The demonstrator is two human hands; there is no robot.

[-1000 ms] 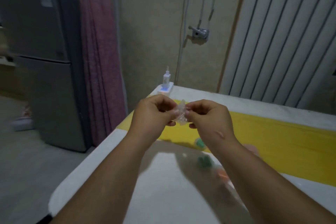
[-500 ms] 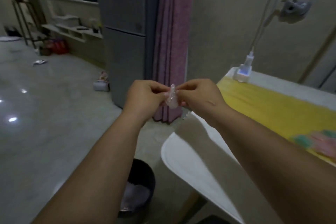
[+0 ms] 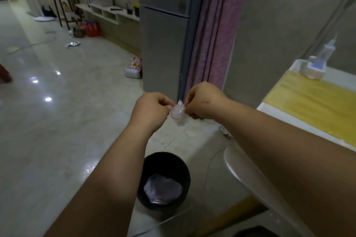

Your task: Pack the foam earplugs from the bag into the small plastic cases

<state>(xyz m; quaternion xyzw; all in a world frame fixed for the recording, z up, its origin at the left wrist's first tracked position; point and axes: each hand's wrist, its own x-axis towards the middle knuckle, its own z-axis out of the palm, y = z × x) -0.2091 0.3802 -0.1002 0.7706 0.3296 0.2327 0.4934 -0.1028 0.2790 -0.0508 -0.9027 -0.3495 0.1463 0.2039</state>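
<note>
**One bag, two hands, off the table's edge**

We look first at the one glossy pale floor (image 3: 57, 121), which fills the left half of the view. Behind it stands one grey fridge (image 3: 163, 44), and just beside that hangs one pink curtain (image 3: 210, 34). At the right is one white table (image 3: 237, 167), with one yellow cloth (image 3: 312, 102) lying along it. One white charger block (image 3: 315, 67) sits at the far end.

Below the arms, on the floor near the table's rounded corner, stands one black bin (image 3: 185, 179). It has a pale liner crumpled inside.

We see two bare forearms reaching forward. The left hand (image 3: 152, 110) and the right hand (image 3: 205, 102) are both curled, and each pinches the same thing from its own side.

That thing is one small clear bag (image 3: 178, 113) with a thin red line across it. It is held in the air between the fingertips, over the floor and left of the table. We cannot tell what is in it.
</note>
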